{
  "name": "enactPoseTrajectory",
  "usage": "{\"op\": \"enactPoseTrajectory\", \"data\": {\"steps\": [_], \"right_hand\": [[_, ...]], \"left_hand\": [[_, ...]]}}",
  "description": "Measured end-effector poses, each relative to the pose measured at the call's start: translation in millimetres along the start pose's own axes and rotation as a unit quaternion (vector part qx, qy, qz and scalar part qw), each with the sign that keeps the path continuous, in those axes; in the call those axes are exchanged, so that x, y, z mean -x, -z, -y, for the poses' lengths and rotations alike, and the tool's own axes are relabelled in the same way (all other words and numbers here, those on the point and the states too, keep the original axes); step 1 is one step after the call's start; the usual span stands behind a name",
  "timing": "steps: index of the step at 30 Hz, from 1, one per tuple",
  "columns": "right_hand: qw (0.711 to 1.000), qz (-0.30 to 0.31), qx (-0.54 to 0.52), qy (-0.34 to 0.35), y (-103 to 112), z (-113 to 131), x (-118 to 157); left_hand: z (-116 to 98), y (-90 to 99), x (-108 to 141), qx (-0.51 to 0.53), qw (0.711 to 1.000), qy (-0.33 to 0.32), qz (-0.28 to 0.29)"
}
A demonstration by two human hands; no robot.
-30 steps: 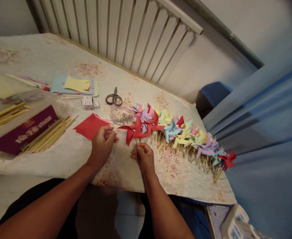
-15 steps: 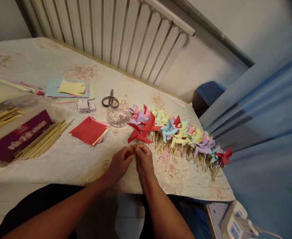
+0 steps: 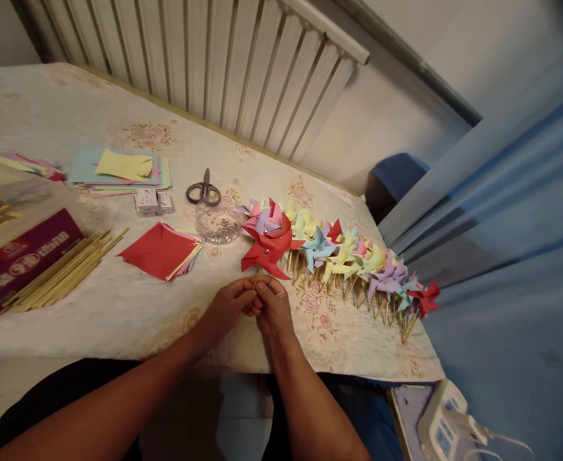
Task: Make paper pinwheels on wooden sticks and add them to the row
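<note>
A red paper pinwheel [image 3: 268, 248] stands upright above my fingers on a thin wooden stick, which shows briefly below its blades. My left hand [image 3: 236, 299] and my right hand [image 3: 274, 301] are side by side, fingers pinched round that stick. The lower end of the stick is hidden by my hands. Just behind and to the right, a long row of finished pinwheels [image 3: 341, 259] in yellow, blue, purple and red lies on the table. Left of the hands rests a stack of square paper sheets [image 3: 156, 251], red on top.
Scissors [image 3: 204, 191] lie beside a clear dish of small metal pins [image 3: 221, 227]. Small white boxes [image 3: 147, 201] sit before stacked coloured paper [image 3: 118, 171]. Wooden sticks [image 3: 63, 272] lean on a purple box [image 3: 26, 259] at left. A power strip [image 3: 442, 422] is at lower right.
The red pinwheel's blades have turned a little on the stick. Both hands keep hold, the left fingers slightly shifted. The view has moved a little to the right.
</note>
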State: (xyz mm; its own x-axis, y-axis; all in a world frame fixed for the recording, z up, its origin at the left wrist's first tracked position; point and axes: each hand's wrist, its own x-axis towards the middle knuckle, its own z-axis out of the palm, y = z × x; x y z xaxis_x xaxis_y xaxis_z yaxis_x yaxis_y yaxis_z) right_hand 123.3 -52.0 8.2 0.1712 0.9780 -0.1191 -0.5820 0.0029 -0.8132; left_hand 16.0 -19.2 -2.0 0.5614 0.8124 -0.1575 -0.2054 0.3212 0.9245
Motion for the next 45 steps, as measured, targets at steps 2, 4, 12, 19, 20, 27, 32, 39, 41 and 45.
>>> {"op": "enactPoseTrajectory", "data": {"steps": [2,4,12,19,20,27,32,39,41,45], "right_hand": [[1.000,0.004,0.006,-0.004,2,1,-1],[1.000,-0.001,0.013,-0.014,5,1,-3],[0.999,-0.026,0.022,-0.037,7,3,-5],[0.998,-0.015,0.018,-0.054,10,-2,-3],[0.998,-0.010,0.020,-0.054,10,-3,-3],[0.999,-0.025,0.041,-0.004,12,4,-8],[0.996,-0.064,0.055,0.016,30,23,-7],[0.989,-0.103,0.062,0.087,39,34,-9],[0.986,-0.113,0.077,0.090,39,33,-10],[0.982,-0.123,0.109,0.095,39,32,-11]], "left_hand": [[2,0.6,-1,-0.002,1.000,0.006,0.007],[4,0.5,-1,-0.004,1.000,0.014,0.016],[0,-1.9,1,-0.020,0.999,0.033,0.031],[5,-3.8,1,0.036,0.998,0.038,0.028],[4,-4.5,2,0.049,0.998,0.033,0.026],[-7,-4.6,3,0.087,0.995,0.008,0.039],[-11,-0.2,3,0.092,0.995,0.026,0.020],[-10,0.1,5,0.079,0.995,0.050,0.038],[-10,-0.4,4,0.073,0.994,0.061,0.048],[-8,-1.1,4,0.069,0.993,0.074,0.054]]}}
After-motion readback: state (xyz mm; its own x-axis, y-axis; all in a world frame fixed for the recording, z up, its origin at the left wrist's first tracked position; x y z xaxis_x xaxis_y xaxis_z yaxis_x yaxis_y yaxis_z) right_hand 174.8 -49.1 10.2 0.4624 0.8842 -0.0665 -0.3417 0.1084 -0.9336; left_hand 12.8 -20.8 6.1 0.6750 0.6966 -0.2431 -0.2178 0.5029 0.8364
